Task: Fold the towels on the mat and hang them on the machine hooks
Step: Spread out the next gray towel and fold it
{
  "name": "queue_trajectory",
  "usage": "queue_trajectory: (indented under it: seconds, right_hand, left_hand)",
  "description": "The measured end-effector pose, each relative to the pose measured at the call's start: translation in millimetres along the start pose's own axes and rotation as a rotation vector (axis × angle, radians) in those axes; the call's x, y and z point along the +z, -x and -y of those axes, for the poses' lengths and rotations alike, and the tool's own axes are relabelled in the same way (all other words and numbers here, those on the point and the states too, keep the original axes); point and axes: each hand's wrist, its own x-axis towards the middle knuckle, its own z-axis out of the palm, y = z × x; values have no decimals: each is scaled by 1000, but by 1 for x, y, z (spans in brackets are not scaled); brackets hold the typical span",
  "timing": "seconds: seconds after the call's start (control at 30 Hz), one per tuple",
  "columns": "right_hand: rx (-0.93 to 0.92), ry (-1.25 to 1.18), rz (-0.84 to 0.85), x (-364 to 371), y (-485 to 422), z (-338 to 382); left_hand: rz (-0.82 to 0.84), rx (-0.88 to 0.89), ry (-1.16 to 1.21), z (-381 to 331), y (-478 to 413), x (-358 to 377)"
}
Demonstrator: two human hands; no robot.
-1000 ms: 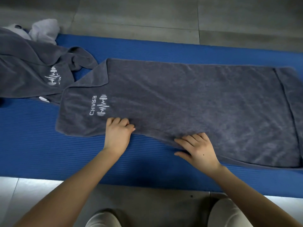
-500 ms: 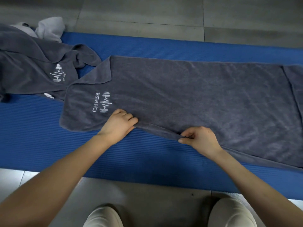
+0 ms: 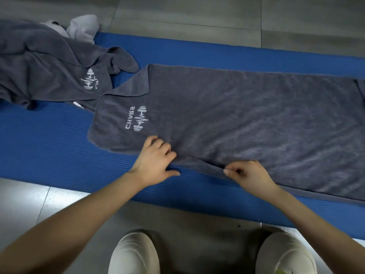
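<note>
Right hand (image 3: 246, 175), flat before, now pinches the towel (image 3: 237, 115) edge; I cannot confirm whether the left fingers (image 3: 162, 148) grip. Towel spreads beyond them on the mat (image 3: 49, 145); uneven lifting would skew the fold.

- a grey tiled floor (image 3: 187, 16) carries everything; a long blue ribbed foam mat (image 3: 49, 151) lies flat on it, running left to right.
- a dark grey terry towel (image 3: 246, 115) with a white stitched logo lies spread over the mat's middle and right part, its far left corner turned over.
- a second dark grey towel (image 3: 43, 72) lies crumpled on the mat's left end, touching the first.
- a pale grey cloth bundle (image 3: 84, 26) sits at the mat's far edge, against the crumpled towel.
- a pair of white shoes (image 3: 134, 254) stands on the floor near the mat's near edge.
</note>
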Motion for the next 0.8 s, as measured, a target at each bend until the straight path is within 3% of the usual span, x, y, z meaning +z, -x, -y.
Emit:
queue_trajectory:
  seconds: [0.23,0.37,0.6,0.7,0.8]
  right_hand:
    - [11,-226,66,-22,10,9]
    - [-106,-14,35,-9,13,1]
    - [-403,387,-166,32,8,-7]
    - [-455,500,-166,39,10,-12]
    - [-513,579,-121,40,11,-6]
  left_hand:
    - [-250,18,16,-33,-18,0]
    - [-366,62,-50,-10,12,4]
    - [-360,-44,-177,40,80,11]
    - [-342,-169,-145,70,114,18]
    - [-267,-143,-82,94,144,27]
